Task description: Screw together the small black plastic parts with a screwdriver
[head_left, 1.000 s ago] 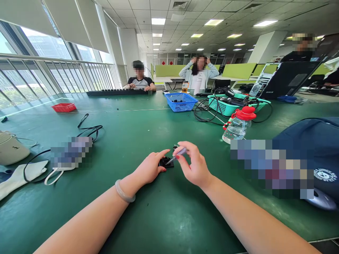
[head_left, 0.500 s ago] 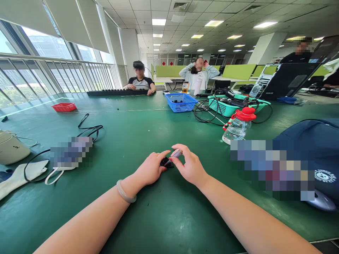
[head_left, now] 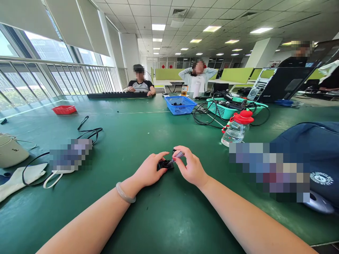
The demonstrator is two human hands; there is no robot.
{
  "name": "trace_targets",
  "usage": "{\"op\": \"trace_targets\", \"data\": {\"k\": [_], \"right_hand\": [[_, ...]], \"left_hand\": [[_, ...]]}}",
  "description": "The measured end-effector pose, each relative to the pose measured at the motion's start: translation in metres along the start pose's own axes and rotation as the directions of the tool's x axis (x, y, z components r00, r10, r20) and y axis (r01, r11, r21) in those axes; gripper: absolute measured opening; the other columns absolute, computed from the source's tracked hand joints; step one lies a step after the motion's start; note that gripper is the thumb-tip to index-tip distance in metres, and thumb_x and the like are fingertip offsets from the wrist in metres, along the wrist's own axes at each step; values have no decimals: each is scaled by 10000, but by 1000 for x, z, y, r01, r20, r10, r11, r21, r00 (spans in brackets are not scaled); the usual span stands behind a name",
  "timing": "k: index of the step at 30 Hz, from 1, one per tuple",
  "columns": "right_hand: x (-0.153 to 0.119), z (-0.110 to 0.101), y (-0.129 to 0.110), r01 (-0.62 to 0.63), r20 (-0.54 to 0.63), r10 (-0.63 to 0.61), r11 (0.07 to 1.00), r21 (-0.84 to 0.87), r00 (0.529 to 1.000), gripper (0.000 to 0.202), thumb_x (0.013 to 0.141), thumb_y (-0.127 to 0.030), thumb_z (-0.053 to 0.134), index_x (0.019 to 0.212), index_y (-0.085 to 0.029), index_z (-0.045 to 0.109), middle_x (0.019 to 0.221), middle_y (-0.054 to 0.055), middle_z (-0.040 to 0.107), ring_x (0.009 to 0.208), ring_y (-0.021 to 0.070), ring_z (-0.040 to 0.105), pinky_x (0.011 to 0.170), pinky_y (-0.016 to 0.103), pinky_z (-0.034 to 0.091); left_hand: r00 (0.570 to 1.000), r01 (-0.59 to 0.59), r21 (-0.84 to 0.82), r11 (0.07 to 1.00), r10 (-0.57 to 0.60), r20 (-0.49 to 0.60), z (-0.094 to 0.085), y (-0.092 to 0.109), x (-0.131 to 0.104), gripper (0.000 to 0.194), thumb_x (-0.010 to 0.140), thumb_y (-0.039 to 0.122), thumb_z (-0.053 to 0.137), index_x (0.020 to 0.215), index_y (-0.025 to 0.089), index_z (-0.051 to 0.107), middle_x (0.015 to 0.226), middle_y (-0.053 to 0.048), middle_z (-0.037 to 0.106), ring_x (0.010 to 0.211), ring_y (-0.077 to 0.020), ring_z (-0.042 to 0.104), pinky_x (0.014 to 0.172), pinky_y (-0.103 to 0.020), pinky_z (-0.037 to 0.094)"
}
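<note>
On the green table in front of me lies a small black part, flat with a raised, uneven top. My left hand grips it from the left, with the thumb at its near edge and the fingers at its far side. My right hand pinches a small, tapered purple-grey tube between thumb and fingers. The tube tilts, its thin tip pointing down and left at the black part. Whether the tip touches it I cannot tell. A small dark bit shows beside my right fingertips.
A clear bottle with a red lid, a dark blue bag and a mouse are on the right. Farther back are a blue basket, a green basket with cables, and a red tray. Several people are beyond.
My right hand has shifted slightly right, with the tube drawn a little away from the black part. More of the black part shows. The left hand keeps its hold.
</note>
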State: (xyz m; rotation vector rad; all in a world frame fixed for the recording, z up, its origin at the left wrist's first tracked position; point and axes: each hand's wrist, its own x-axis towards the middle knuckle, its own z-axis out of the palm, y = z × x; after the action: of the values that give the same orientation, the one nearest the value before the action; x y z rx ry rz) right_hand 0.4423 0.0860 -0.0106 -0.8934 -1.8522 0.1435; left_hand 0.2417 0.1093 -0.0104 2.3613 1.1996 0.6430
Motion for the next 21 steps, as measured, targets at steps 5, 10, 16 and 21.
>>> {"op": "trace_targets", "data": {"k": [5, 10, 16, 21], "right_hand": [[-1, 0, 1, -10, -31, 11, 999, 31, 999, 275, 957, -218, 512, 1222, -278, 469, 922, 25, 717, 834, 179, 723, 804, 358, 607], [-1, -5, 2, 33, -360, 12, 992, 120, 933, 303, 977, -246, 493, 1253, -274, 370, 981, 61, 695, 788, 179, 713, 772, 391, 611], [5, -8, 18, -203, -359, 252, 965, 168, 899, 222, 942, -284, 544, 1151, -250, 477, 999, 75, 720, 823, 189, 719, 826, 410, 592], [7, -9, 33, -428, -287, 498, 862, 272, 818, 223, 892, -301, 556, 1102, -245, 506, 1042, 76, 741, 852, 201, 736, 869, 426, 577]], "left_hand": [[986, -96, 2, 995, 95, -140, -5, 8, -1, 477, 861, 173, 609, 1328, 245, 549, 1166, -69, 675, 1117, -243, 587, 1041, -434, 477], [948, -41, 139, 989, 82, -307, -4, 12, 0, 385, 911, 139, 497, 1271, 233, 594, 1219, -99, 623, 1169, -265, 535, 1076, -457, 442], [930, 320, 250, 914, -253, -267, 0, -1, 5, 468, 928, 141, 441, 1353, 267, 590, 1209, -133, 572, 1087, -292, 559, 1009, -497, 464], [916, 401, 365, 840, -365, -166, 3, 0, 2, 424, 946, 236, 437, 1310, 298, 646, 1301, -152, 558, 1161, -328, 542, 1008, -509, 453]]}}
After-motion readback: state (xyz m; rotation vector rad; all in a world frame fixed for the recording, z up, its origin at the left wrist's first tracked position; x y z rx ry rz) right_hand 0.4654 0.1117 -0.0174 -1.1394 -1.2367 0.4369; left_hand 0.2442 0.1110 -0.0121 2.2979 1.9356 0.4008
